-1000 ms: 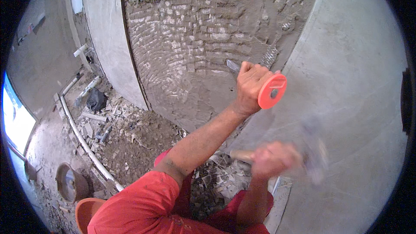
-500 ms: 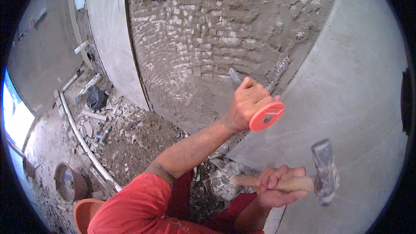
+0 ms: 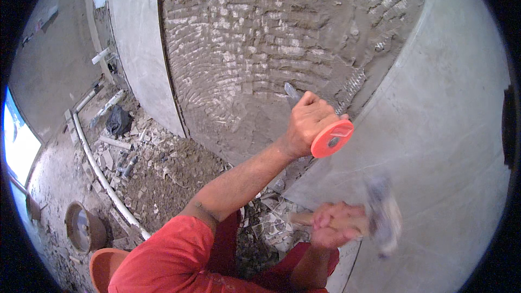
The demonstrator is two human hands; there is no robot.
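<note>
The largest thing I see through the head camera is the rough wall (image 3: 260, 38), grey, with many rows of short cut marks where a paler layer is showing. On its right there is a smooth grey surface (image 3: 439, 97). On the near left lies broken rubble (image 3: 173, 168), with a long white pipe (image 3: 100, 169) along its left side and a brownish bucket (image 3: 100, 234) beyond the pipe. At the near right is the hammer (image 3: 384, 214); its head is blurred, so I judge that it is in motion. Smaller is the chisel (image 3: 292, 92), in the middle, in front of the rough wall, and near its back end sits an orange disc (image 3: 332, 138).

I think the orange disc is placed there to protect the knuckles from the hammer, and the chisel is slanted so its edge can bite under the grey layer; whether the tip touches, I cannot tell. The left hand (image 3: 310, 123) has its grip closed around the chisel, just in front of the disc, with the forearm (image 3: 239, 184) stretched diagonally from the near left. The right hand (image 3: 337, 227) is nearer and lower, its grip narrow around the wooden handle, fingers curled, and the hammer's head stands out to the right, apart from the disc
</note>
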